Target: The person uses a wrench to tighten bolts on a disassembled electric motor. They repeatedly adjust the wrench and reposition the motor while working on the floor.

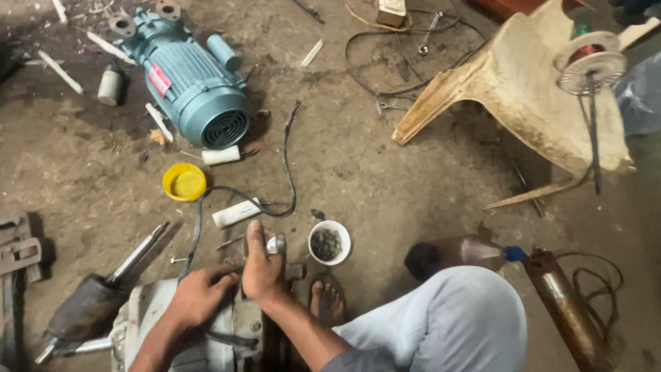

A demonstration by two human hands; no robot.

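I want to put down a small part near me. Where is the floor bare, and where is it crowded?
Bare floor lies between the white cup and the overturned plastic chair, and left of the yellow lid. It is crowded around the teal motor, with scattered white tubes and a black cable, and near both hands, left hand and right hand, on the grey housing.

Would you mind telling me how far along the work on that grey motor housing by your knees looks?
Done: the rotor lies out on the floor beside the grey motor housing, and loose fasteners sit in a white cup. In hand: the left hand rests on the housing, while the right hand grips a small metal part at its top. Left: the housing remains open, rotor not refitted.
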